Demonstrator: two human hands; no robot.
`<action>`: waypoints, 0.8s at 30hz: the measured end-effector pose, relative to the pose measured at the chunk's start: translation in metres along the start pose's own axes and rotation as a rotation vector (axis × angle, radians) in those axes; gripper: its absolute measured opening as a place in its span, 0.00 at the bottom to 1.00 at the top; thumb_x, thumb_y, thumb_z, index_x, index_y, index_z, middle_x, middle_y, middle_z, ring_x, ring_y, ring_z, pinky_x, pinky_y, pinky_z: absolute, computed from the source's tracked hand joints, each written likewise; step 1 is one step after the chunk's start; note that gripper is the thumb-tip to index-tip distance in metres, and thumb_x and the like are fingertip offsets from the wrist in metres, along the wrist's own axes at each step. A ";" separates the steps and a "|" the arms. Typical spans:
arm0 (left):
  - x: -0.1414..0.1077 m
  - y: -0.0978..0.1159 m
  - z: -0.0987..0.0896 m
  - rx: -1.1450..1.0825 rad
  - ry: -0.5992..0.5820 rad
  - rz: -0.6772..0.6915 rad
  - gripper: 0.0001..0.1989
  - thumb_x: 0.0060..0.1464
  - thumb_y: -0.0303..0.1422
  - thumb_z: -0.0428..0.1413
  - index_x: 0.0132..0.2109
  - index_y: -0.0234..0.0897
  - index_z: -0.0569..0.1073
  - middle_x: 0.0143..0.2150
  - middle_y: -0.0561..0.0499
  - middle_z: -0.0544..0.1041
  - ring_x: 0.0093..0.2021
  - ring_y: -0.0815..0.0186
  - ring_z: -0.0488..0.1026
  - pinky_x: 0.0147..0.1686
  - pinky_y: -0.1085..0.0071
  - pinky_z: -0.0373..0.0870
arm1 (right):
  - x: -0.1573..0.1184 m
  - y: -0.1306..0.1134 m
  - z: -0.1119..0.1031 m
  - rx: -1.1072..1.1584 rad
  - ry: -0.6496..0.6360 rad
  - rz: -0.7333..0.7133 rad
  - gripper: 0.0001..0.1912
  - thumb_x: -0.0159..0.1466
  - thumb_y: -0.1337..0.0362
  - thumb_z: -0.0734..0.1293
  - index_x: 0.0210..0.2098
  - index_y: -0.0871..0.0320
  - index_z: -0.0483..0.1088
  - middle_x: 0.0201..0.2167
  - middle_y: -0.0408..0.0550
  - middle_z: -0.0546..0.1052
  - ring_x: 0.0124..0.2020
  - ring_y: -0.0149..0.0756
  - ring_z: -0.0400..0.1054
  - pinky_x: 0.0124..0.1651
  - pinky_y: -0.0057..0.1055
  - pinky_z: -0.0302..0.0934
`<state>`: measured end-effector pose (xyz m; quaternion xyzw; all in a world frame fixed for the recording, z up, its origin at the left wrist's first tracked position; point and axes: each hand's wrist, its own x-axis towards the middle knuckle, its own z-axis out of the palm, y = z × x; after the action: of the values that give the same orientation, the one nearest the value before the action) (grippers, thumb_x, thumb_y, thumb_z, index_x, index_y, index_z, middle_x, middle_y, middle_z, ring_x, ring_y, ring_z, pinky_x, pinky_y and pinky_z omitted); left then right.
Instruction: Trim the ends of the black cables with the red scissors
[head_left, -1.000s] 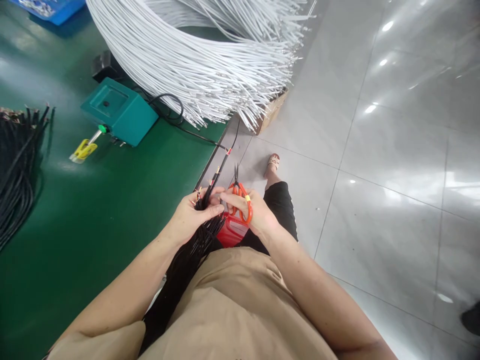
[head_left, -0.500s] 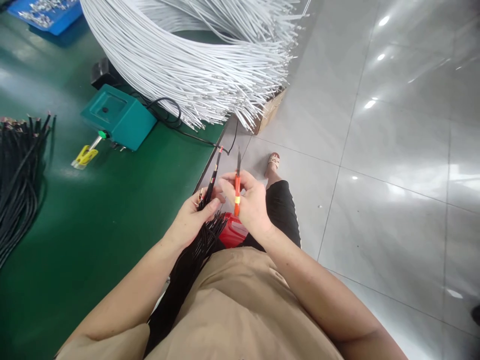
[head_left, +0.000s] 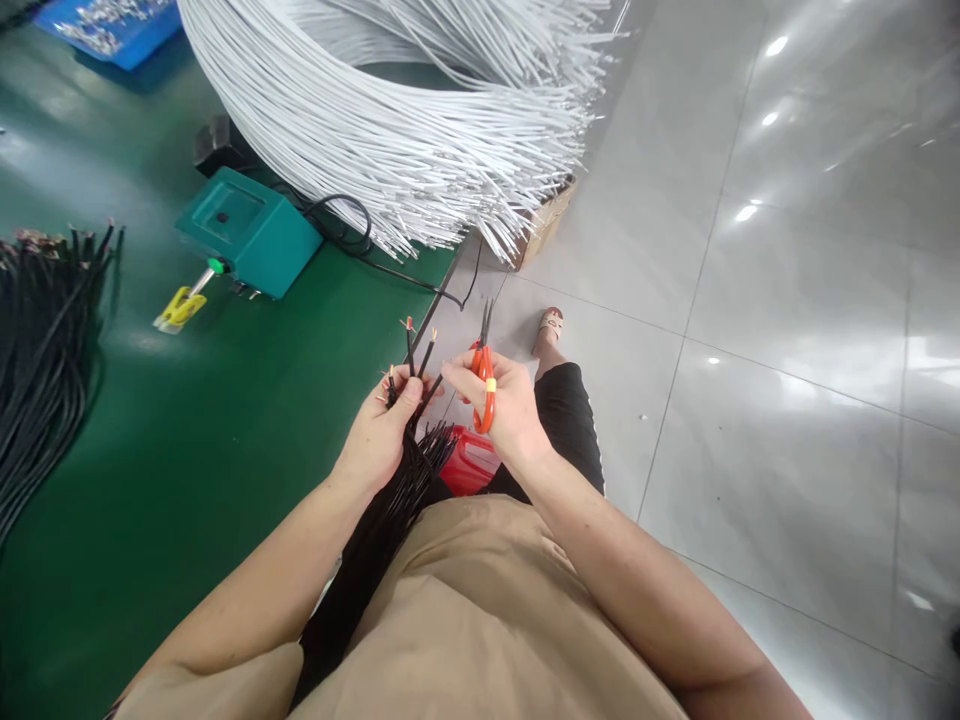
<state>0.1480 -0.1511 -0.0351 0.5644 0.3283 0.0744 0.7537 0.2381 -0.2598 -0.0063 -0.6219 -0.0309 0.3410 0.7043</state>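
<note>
Left hand (head_left: pixel 379 428) is folded around a few black cables (head_left: pixel 426 358), with the thumb pressed over them. Their ends stand up out of this grip, spread apart, and some tips show coloured cores. Right hand (head_left: pixel 506 405) is curled around orange-handled scissors (head_left: pixel 486 362), whose blades point away from the body and are slightly parted. Its thumb and forefinger reach to the end of one more black cable; from where I stand, I cannot tell whether they really pinch it.

To handle these ends well, I think the left thumb should press firmly enough that no cable slips, and the ends should be kept spread, so that each one can be reached alone. It is also wise, in my judgement, to keep the blades turned away from the left fingers.

As for the place, the held cables lie between left thumb and fingers, and their ends are to the left of the scissors, near the blades but not touching them. A larger black bundle (head_left: pixel 379 525) runs below this hand, beside the lap, near the edge of the green worktop (head_left: pixel 225 500).
</note>
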 end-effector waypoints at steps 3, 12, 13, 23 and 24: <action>0.000 0.002 0.000 -0.079 -0.047 0.006 0.13 0.52 0.41 0.59 0.35 0.37 0.69 0.27 0.57 0.63 0.26 0.74 0.60 0.26 0.76 0.59 | -0.001 0.000 0.002 0.013 -0.011 0.017 0.11 0.52 0.58 0.70 0.21 0.58 0.67 0.16 0.37 0.64 0.18 0.23 0.55 0.21 0.24 0.50; -0.003 0.003 -0.002 0.019 -0.104 0.067 0.14 0.49 0.36 0.61 0.31 0.37 0.63 0.29 0.55 0.67 0.31 0.71 0.64 0.31 0.75 0.59 | -0.004 0.004 0.003 0.040 -0.012 0.031 0.15 0.53 0.54 0.70 0.21 0.58 0.66 0.16 0.38 0.64 0.18 0.24 0.54 0.24 0.25 0.53; -0.003 0.004 -0.001 0.017 -0.112 0.064 0.14 0.50 0.36 0.61 0.30 0.37 0.62 0.29 0.55 0.68 0.31 0.71 0.64 0.32 0.75 0.59 | -0.004 0.005 0.003 0.047 -0.015 0.028 0.15 0.53 0.54 0.70 0.21 0.58 0.66 0.16 0.38 0.64 0.18 0.24 0.54 0.24 0.26 0.53; -0.002 0.005 -0.001 -0.024 -0.070 -0.001 0.14 0.51 0.39 0.60 0.32 0.39 0.61 0.27 0.55 0.72 0.25 0.72 0.64 0.27 0.74 0.57 | -0.005 0.016 -0.002 0.037 -0.002 0.018 0.14 0.54 0.54 0.70 0.24 0.58 0.69 0.17 0.38 0.65 0.21 0.26 0.57 0.26 0.26 0.52; -0.001 0.005 -0.001 -0.028 -0.072 0.002 0.14 0.52 0.38 0.60 0.32 0.39 0.61 0.27 0.56 0.72 0.26 0.72 0.64 0.27 0.74 0.57 | -0.006 0.015 -0.002 0.027 -0.005 0.019 0.14 0.54 0.54 0.69 0.23 0.58 0.68 0.17 0.38 0.65 0.21 0.26 0.56 0.26 0.26 0.51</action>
<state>0.1477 -0.1493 -0.0300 0.5563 0.2993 0.0591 0.7729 0.2279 -0.2643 -0.0180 -0.6118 -0.0222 0.3497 0.7091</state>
